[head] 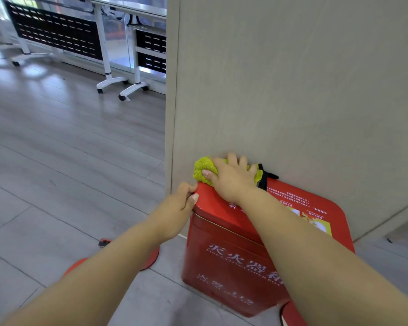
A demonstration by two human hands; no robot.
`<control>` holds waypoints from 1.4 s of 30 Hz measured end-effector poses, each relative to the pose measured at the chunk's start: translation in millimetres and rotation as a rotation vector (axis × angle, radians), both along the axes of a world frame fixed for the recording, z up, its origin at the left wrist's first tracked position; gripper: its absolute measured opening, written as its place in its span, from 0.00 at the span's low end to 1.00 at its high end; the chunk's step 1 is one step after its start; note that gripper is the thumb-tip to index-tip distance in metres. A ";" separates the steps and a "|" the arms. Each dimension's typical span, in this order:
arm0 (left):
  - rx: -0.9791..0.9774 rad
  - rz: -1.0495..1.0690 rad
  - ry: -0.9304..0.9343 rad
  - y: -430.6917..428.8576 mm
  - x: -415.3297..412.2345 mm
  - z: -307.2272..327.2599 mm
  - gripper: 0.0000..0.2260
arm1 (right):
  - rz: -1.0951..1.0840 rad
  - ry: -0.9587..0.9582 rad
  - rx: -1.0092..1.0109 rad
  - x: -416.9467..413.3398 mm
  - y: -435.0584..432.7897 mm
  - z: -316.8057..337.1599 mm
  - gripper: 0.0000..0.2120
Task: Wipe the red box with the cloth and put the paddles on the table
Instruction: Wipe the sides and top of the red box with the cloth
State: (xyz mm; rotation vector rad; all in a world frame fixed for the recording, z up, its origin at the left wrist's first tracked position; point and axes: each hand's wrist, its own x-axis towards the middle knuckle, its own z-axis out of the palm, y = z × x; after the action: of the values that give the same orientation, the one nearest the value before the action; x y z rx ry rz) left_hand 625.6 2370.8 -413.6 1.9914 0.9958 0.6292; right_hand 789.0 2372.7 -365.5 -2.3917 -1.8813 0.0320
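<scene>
Wiping under way: right hand (pixel 231 180), fingers spread flat, presses the cloth (pixel 201 169) beneath it onto the red box (pixel 222 262) (left hand (pixel 177 208) grips the corner); next probably sweep rightward

Left hand (pixel 183 203) curls in a grip; right hand (pixel 231 178) lies spread flat, palm down.

I've got one head cam only, wide-angle, looking fwd & down. It's close over the red box (pixel 222 267) by the wall panel (pixel 292 78); floor (pixel 68 149) on left.
</scene>
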 end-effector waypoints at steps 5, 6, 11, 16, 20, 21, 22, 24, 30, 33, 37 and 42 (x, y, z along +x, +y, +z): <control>0.124 0.084 0.107 -15.5 -4.0 7.4 0.05 | 0.094 -0.003 0.073 -11.6 -43.1 -5.6 0.22; 0.127 0.086 0.109 -19.1 -8.0 7.5 0.02 | 0.107 -0.010 0.087 -12.2 -51.9 -7.1 0.22; 0.050 0.125 0.057 -38.1 -20.8 14.7 0.09 | 0.203 -0.045 0.148 -10.4 -91.4 -15.0 0.21; 0.151 0.105 0.190 -41.7 -8.6 27.3 0.15 | 0.191 -0.120 0.260 0.3 -130.6 -29.6 0.22; 0.260 0.141 0.222 -41.5 6.0 19.4 0.15 | 0.183 -0.219 0.434 19.4 -150.9 -44.9 0.24; 0.264 0.159 0.195 -40.7 8.6 14.9 0.15 | 0.184 -0.238 0.472 23.7 -155.4 -48.1 0.26; 0.259 0.175 0.165 -39.6 9.9 11.1 0.14 | 0.187 -0.261 0.513 26.9 -159.5 -51.2 0.27; 0.252 0.196 0.110 -37.3 10.5 4.1 0.14 | 0.195 -0.311 0.611 32.3 -165.9 -57.5 0.26; 0.133 0.191 -0.041 -36.8 2.8 -8.5 0.15 | 0.132 -0.389 0.885 32.8 -175.5 -87.8 0.20; 0.097 0.132 -0.111 -25.6 -4.3 -9.7 0.15 | 0.112 -0.427 0.929 27.8 -168.1 -96.1 0.21; 0.075 0.009 -0.175 -10.6 -13.4 -12.2 0.19 | 0.133 -0.430 0.960 5.7 -143.3 -96.0 0.19; 0.169 -0.148 -0.084 13.9 -27.2 -15.5 0.23 | 0.289 -0.476 0.933 -29.8 -103.0 -97.5 0.12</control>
State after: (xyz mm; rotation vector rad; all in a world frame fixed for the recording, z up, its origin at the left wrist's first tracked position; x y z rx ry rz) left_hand 598.3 2384.7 -429.0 2.1445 0.7585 0.7286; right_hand 759.2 2269.7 -463.0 -1.5458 -1.7761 -1.1884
